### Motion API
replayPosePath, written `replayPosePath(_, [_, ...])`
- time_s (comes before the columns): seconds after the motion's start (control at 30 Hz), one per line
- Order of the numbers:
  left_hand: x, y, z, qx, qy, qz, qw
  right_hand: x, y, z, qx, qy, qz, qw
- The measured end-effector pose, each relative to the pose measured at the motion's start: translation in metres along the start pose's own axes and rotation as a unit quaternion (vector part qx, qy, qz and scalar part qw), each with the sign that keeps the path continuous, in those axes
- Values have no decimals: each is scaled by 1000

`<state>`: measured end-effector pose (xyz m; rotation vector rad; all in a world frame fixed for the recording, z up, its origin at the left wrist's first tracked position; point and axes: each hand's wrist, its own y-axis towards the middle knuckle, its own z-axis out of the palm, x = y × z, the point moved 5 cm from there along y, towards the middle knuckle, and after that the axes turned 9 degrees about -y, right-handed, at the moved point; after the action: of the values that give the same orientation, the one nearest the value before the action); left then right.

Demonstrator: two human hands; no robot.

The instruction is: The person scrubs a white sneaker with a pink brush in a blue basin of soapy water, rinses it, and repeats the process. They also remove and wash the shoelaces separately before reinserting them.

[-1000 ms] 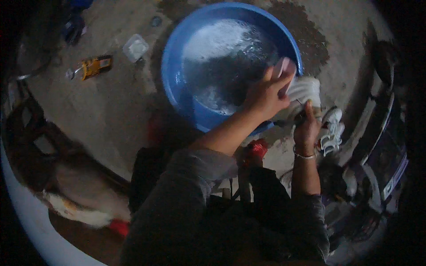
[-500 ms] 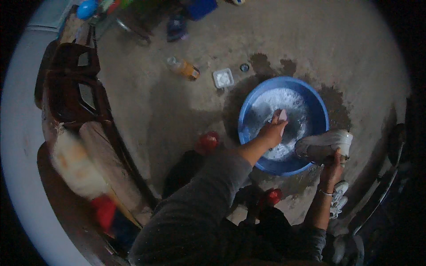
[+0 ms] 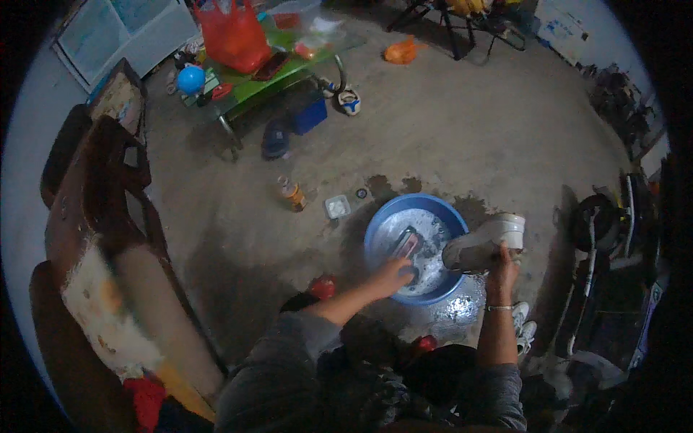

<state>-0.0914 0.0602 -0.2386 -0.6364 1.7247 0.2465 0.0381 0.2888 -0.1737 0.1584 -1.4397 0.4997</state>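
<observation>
My left hand (image 3: 390, 278) is closed around the near end of a pinkish scrubbing brush (image 3: 406, 244); its dark side shows, and the fingers partly hide the grip. Both are over the blue basin (image 3: 372, 229), which has foamy water (image 3: 433, 224) in it. My right hand (image 3: 503, 267) grips a white shoe (image 3: 487, 242) from below near its heel. The toe of the shoe points left, above the basin's right rim.
A small white tub (image 3: 337, 208), a round lid (image 3: 362, 193) and an orange-labelled bottle (image 3: 292, 195) are left of the basin. White shoes (image 3: 524, 328) stand by my right forearm. A green table (image 3: 289, 76) with a red bag (image 3: 231, 36) is farther off; a brown sofa (image 3: 94, 173) lines the left.
The view has tilted up, bringing the table into sight. My left hand has drawn back toward the basin's near-left rim, with more of the brush showing. My right hand keeps its hold on the shoe.
</observation>
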Motion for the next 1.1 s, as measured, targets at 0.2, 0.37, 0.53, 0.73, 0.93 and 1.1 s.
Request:
replayPosePath(0.2, [5, -47, 17, 64, 32, -2, 997, 20, -18, 18, -11, 26, -9, 1000])
replayPosePath(0.37, [38, -39, 29, 126, 145, -62, 979, 30, -38, 45, -4, -13, 5, 1000])
replayPosePath(0.53, [3, -39, 30, 173, 109, -23, 979, 13, -37, 40, 64, -61, 28, 996])
replayPosePath(0.73, [-12, -46, 14, 172, 133, -34, 975, 8, -47, 69, 18, 15, 34, 999])
replayPosePath(0.93, [1, -41, 19, 172, 129, -71, 974, 17, -52, 68, 68, -19, 3, 998])
replayPosePath(1.1, [-12, -24, 6, 47, 98, -45, 993, 18, -58, 58, 56, 18, 31, 998])
